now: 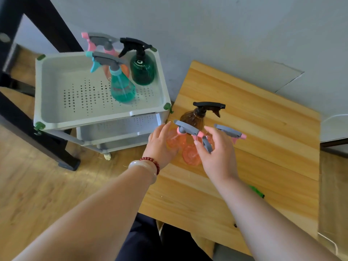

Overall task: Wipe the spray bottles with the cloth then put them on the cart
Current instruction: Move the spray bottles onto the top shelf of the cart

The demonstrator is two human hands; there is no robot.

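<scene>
Head camera looks steeply down, close over table [263, 147] and cart [56, 102].

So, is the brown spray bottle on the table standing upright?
Yes, upright: the brown spray bottle stands on the table with its black trigger head on top.

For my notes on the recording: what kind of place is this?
Probably an ordinary indoor room, not a workshop: a small wooden table against a plain wall, wood-look flooring, and a white plastic rolling cart.

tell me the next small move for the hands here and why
Probably close the left hand around the pink bottle it is touching. The right hand hovers open over its sprayer, nothing is gripped yet, and three bottles already stand on the cart.
</scene>
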